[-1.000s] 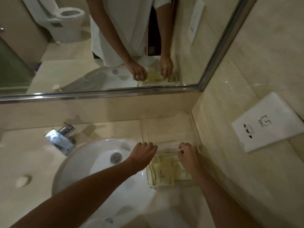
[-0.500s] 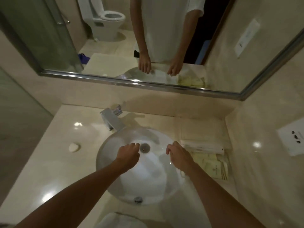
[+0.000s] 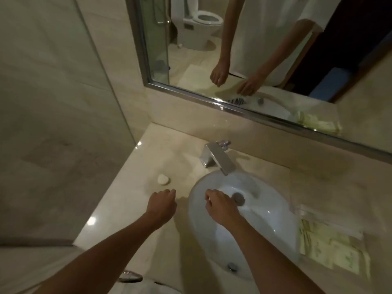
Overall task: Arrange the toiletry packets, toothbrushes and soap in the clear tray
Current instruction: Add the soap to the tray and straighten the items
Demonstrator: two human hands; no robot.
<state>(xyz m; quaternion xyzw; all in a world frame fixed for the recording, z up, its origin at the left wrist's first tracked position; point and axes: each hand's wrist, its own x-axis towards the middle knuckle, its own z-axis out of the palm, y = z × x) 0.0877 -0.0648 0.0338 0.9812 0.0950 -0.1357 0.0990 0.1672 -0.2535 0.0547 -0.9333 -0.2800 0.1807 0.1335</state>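
A small white soap (image 3: 163, 179) lies on the beige counter left of the sink. My left hand (image 3: 162, 204) hovers just in front of it, fingers loosely curled, holding nothing. My right hand (image 3: 220, 206) hangs over the white basin (image 3: 265, 230), fingers loosely curled and empty. At the right, the clear tray (image 3: 314, 187) stands on the counter against the wall. Pale yellow toiletry packets (image 3: 331, 249) lie in its near part, with a white wrapped item (image 3: 324, 215) behind them.
A chrome faucet (image 3: 216, 159) stands behind the basin. A mirror (image 3: 254, 49) runs along the back wall and a glass shower panel (image 3: 53, 124) borders the counter's left end. A drain plug (image 3: 238, 197) sits in the basin.
Both hands left the tray and swung left across the basin; the left hand now sits near the soap. The view turned left, pushing the tray to the right edge.
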